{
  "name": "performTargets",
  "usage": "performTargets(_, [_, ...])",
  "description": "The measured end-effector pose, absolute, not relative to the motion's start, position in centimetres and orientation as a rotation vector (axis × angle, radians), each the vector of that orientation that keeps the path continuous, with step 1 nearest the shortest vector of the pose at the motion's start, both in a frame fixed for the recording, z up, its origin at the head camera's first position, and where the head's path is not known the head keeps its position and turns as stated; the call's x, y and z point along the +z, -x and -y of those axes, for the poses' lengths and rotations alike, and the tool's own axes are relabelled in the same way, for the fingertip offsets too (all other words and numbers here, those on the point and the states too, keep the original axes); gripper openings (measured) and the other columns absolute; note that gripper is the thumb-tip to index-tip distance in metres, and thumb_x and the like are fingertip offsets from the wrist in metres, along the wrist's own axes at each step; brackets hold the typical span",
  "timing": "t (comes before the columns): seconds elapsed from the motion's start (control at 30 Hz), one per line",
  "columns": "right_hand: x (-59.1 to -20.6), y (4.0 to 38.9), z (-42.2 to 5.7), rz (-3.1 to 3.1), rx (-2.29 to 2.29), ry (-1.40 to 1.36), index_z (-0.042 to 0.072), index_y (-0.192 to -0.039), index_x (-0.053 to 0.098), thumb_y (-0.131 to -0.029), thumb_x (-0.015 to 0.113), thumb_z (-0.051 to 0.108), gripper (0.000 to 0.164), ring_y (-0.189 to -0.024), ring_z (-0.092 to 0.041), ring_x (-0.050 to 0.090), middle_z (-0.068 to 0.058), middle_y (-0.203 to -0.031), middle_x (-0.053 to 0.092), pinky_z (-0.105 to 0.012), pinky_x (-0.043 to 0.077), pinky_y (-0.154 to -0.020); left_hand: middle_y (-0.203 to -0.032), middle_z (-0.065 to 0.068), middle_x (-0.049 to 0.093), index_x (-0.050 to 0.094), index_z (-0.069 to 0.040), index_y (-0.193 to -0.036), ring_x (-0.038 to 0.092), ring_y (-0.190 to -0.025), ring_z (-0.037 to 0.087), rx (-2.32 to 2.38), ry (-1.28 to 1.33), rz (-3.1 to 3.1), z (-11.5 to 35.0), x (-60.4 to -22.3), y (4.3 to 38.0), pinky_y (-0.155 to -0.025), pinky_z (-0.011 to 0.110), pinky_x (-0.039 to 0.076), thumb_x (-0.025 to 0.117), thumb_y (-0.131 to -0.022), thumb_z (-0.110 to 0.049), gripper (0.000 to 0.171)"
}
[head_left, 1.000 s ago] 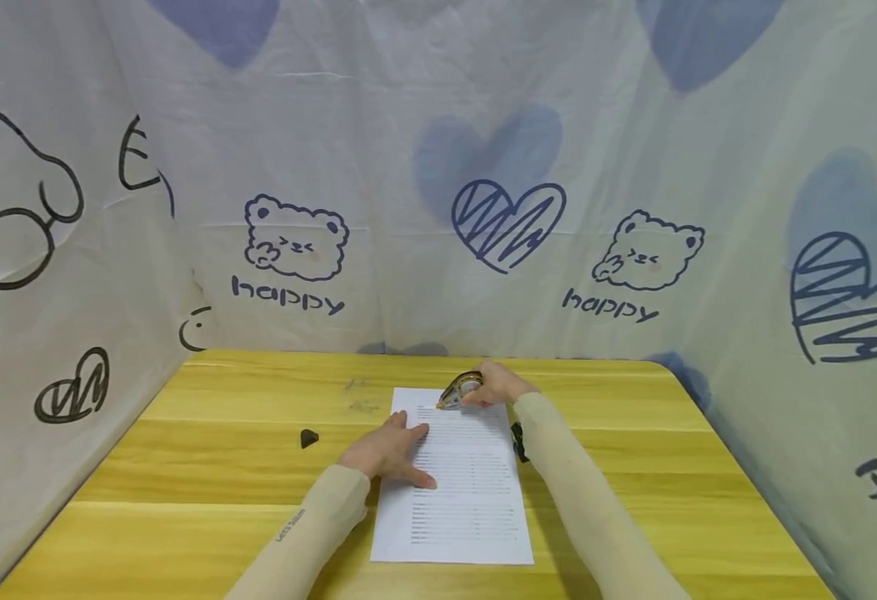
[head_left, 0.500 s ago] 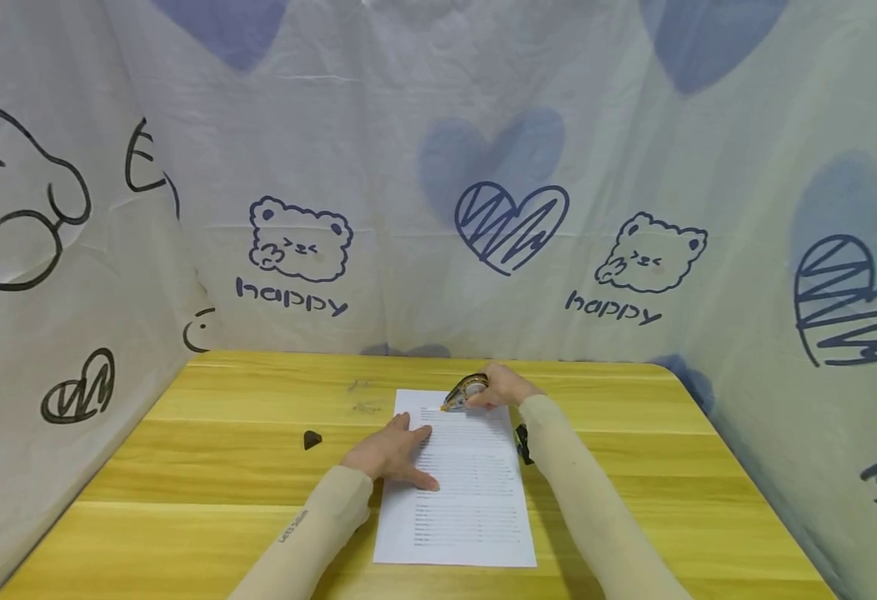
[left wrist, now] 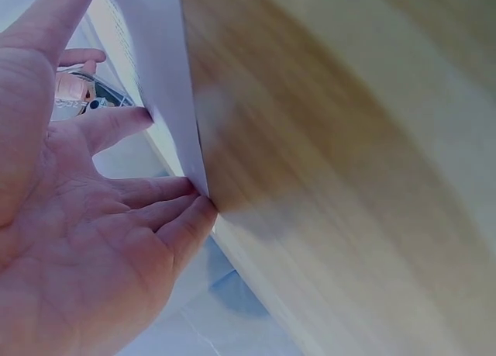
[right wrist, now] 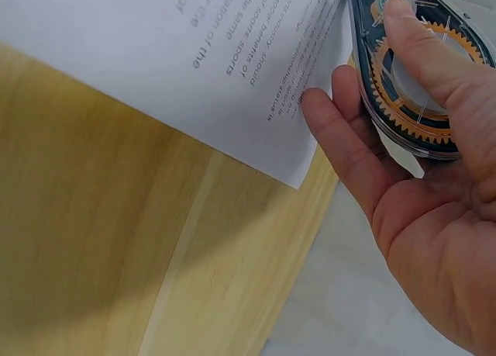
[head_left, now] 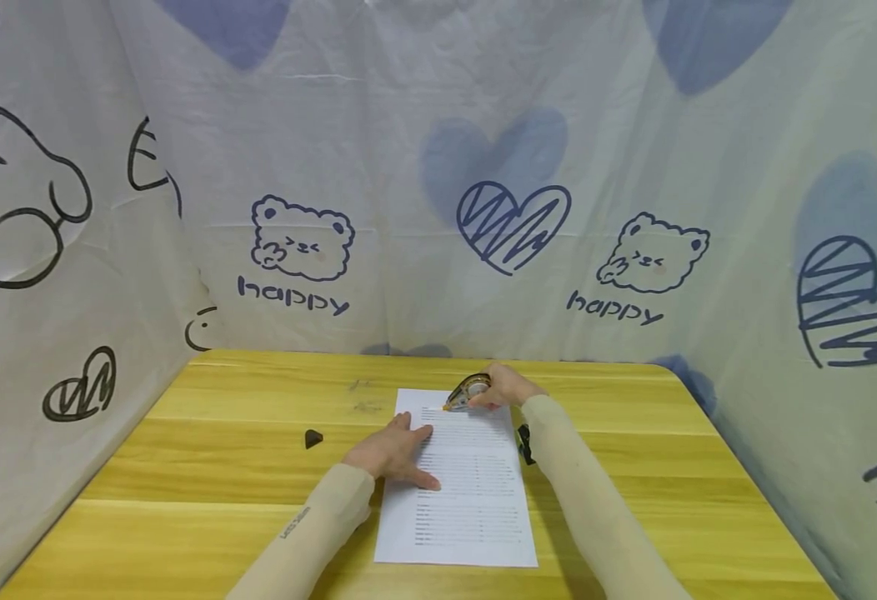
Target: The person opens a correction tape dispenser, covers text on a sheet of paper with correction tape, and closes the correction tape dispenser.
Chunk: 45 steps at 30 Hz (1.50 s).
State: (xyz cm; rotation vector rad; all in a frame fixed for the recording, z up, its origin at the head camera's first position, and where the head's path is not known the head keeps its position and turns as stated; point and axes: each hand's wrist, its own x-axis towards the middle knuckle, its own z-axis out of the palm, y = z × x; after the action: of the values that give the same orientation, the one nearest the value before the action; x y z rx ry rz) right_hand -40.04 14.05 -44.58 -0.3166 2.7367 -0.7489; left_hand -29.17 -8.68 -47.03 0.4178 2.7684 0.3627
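Note:
A printed sheet of paper [head_left: 468,500] lies flat on the wooden table. My left hand [head_left: 393,454] rests on its left side with fingers spread, and the left wrist view shows the fingertips [left wrist: 194,205] right at the paper's edge. Near the top of the sheet, my right hand [head_left: 508,387] holds a correction tape dispenser [head_left: 468,390], its orange tip down at the upper printed lines. The right wrist view shows the thumb pressed on the clear case of the correction tape [right wrist: 418,84], with orange gear wheels inside; two fingers of my right hand [right wrist: 418,185] touch the paper.
A small dark piece [head_left: 313,438] lies on the table [head_left: 206,467] left of the paper. Beside the sheet's right edge is a black object [head_left: 525,444], partly hidden by the right sleeve. A white curtain [head_left: 393,167] with drawings hangs behind the table.
The whole head view has shifted slightly to the right. The hands, correction tape and paper keep nearly the same positions relative to each other.

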Motion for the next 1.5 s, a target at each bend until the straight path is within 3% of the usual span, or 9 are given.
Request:
performTargets(0.57, [-44.1,39.7,-14.6,-2.711,-0.752,0.275,0.004,-0.107,0.058,-0.084,0.079,0.028,0.039,-0.068,-0.015,0.056,-0.006,-0.084,0.066,-0.036,0.053,-0.073,-0.161,0.02,0.021,0.039,-0.023,-0.152,0.022,-0.149,0.035,0.311,-0.43,-2.77,8.5,-46.7,29.4,-0.116,0.053,0.032,0.079,-0.068,-0.065,0.102])
performTargets(0.77, [-44.3,39.9,-14.9,-2.709,-0.77,0.273,0.003,-0.109,0.057,-0.083,0.08,0.027,0.042,-0.069,-0.015,0.056,-0.007,-0.087,0.066,-0.029,0.05,-0.065,-0.161,0.02,0.021,0.039,-0.024,-0.152,0.023,-0.149,0.035,0.319,-0.429,-2.771,8.6,-46.8,29.5,-0.115,0.053,0.032,0.079,-0.068,-0.064,0.101])
performTargets(1.07, [-44.7,40.3,-15.3,-2.729,-0.735,0.258,0.005,-0.101,0.061,-0.081,0.082,0.03,0.039,-0.059,-0.012,0.05,-0.006,-0.077,0.067,-0.023,0.041,-0.054,-0.161,0.02,0.02,0.04,-0.024,-0.151,0.022,-0.149,0.035,0.332,-0.416,-2.772,8.6,-47.0,29.4,-0.116,0.053,0.031,0.079,-0.067,-0.064,0.101])
performTargets(1.5, [-44.6,40.1,-15.8,-2.745,-0.709,0.218,0.006,-0.102,0.056,-0.081,0.081,0.031,0.041,-0.063,-0.014,0.052,-0.007,-0.081,0.065,-0.024,0.042,-0.055,-0.161,0.02,0.02,0.039,-0.023,-0.152,0.022,-0.149,0.035,0.328,-0.423,-2.768,8.5,-46.7,29.2,-0.116,0.053,0.031,0.079,-0.068,-0.063,0.101])
